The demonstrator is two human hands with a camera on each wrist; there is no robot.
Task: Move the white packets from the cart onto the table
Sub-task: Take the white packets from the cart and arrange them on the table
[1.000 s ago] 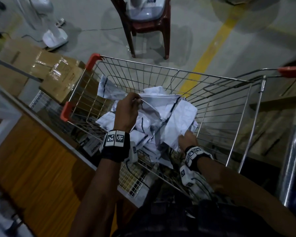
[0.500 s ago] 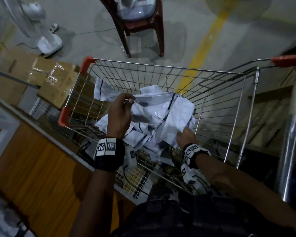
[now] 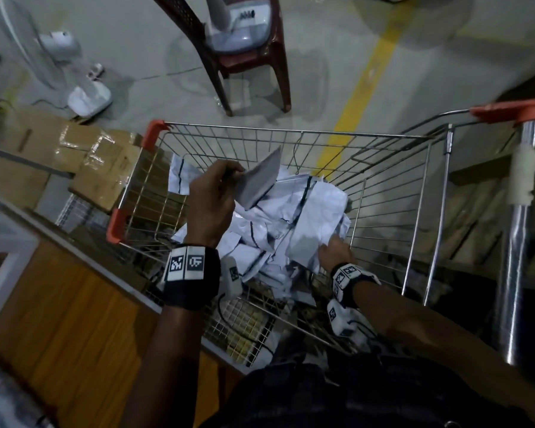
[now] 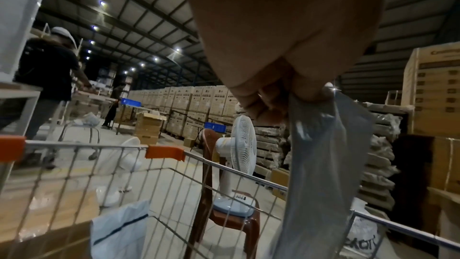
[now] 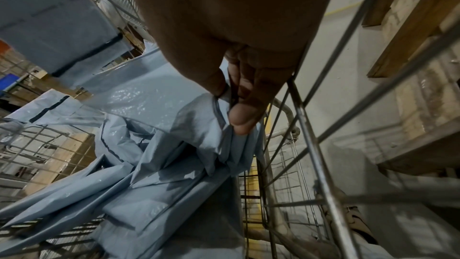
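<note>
A wire cart (image 3: 291, 134) holds a heap of white packets (image 3: 269, 223) with dark stripes. My left hand (image 3: 217, 193) pinches one packet (image 3: 260, 180) by its edge and holds it lifted above the heap; in the left wrist view that packet (image 4: 321, 174) hangs from my fingers (image 4: 271, 94). My right hand (image 3: 334, 251) is low at the heap's right side, gripping a bunch of packets (image 3: 315, 230); in the right wrist view my fingers (image 5: 244, 109) curl round their gathered edges (image 5: 214, 131) beside the cart's wire wall (image 5: 311, 145).
A wooden table (image 3: 59, 329) lies at the lower left, against the cart. Taped cardboard boxes (image 3: 84, 162) sit left of the cart. A brown chair (image 3: 247, 57) with a fan on it stands beyond, another fan (image 3: 74, 72) at far left. A person (image 4: 47, 78) works in the background.
My left hand has risen and pulled one packet up out of the heap. My right hand has stayed low on the packets at the right.
</note>
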